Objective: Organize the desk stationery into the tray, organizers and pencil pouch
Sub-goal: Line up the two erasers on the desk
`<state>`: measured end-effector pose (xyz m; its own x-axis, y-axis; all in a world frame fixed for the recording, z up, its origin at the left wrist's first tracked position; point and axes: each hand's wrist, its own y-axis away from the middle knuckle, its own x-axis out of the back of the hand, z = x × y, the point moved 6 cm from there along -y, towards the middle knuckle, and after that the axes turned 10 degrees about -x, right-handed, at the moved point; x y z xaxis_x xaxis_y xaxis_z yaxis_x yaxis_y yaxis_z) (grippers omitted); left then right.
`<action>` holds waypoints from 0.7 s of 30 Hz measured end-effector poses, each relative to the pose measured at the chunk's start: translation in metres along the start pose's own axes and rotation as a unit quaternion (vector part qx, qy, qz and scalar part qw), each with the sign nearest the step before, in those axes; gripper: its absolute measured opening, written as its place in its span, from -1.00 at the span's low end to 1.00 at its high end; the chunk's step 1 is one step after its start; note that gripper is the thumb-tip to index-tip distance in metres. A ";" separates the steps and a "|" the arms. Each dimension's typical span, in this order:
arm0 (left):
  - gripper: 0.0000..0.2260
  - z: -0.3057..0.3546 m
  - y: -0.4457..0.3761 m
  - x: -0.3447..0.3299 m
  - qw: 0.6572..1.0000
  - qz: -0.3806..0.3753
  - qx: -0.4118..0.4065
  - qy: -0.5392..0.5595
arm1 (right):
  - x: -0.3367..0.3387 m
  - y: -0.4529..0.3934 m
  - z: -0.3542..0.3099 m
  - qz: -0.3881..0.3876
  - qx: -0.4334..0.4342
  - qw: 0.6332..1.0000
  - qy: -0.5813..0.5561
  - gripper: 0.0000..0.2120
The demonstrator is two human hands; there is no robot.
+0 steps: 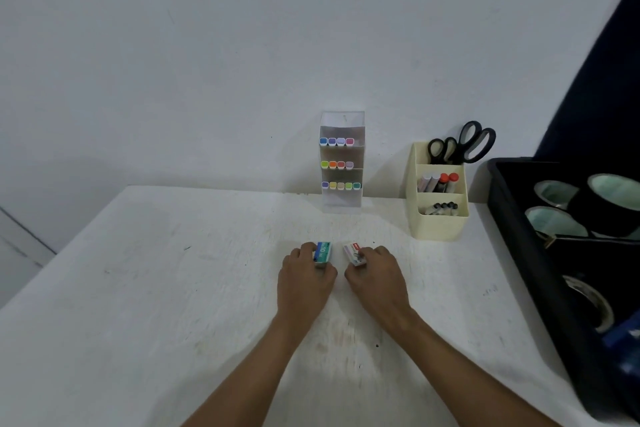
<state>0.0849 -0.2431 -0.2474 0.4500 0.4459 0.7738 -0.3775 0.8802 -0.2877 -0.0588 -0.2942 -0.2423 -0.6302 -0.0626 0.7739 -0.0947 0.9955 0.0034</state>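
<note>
Mid-desk, toward the back edge: two small boxes are held, one per hand, close together but apart.
Left hand [306, 274]: fingers are curled round the blue box [323, 253], which is pinched at its near end.
Right hand [375, 276]: the red box [354, 254] is pinched at its near end; whether either box is lifted off the desk [173, 288] cannot be told.
Slip risk: each box is gripped only by one end, so it could be tipped or dropped in transit.
Spill risk: contents could be shaken out if a flap is loose; this cannot be seen.
Tray [519, 229], right edge: it is crowded with tape rolls [554, 222], so a box could be lodged on a roll.
Cream organizer [438, 215], back edge: it could be knocked by the right arm on a reach to the tray, and the scissors [464, 144] toppled.
Marker rack [341, 163], back edge: it is tall and narrow, easily upset if brushed.
</note>
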 end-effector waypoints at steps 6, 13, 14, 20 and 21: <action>-0.63 0.023 -0.059 0.004 0.999 0.026 -0.023 0.016 | 0.017 -0.037 -0.024 0.055 0.003 0.996 -0.072 -0.60; -0.66 0.020 -0.105 -0.010 1.000 0.003 -0.028 0.012 | 0.003 -0.073 -0.033 0.050 0.003 0.997 -0.063 -0.64; -0.67 0.018 -0.109 -0.012 1.000 -0.001 -0.026 0.013 | 0.001 -0.075 -0.033 0.052 0.003 0.997 -0.064 -0.63; -0.70 0.015 -0.119 -0.022 0.998 -0.031 -0.054 0.024 | -0.012 -0.091 -0.031 0.034 0.017 0.998 -0.040 -0.69; -0.70 0.015 -0.121 -0.024 0.997 -0.040 -0.057 0.027 | -0.014 -0.093 -0.031 0.026 0.026 0.999 -0.036 -0.70</action>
<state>0.1073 -0.3625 -0.2227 0.5183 0.3788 0.7667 -0.2452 0.9247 -0.2911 -0.0178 -0.3838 -0.2337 -0.6890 -0.0169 0.7246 -0.0986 0.9926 -0.0705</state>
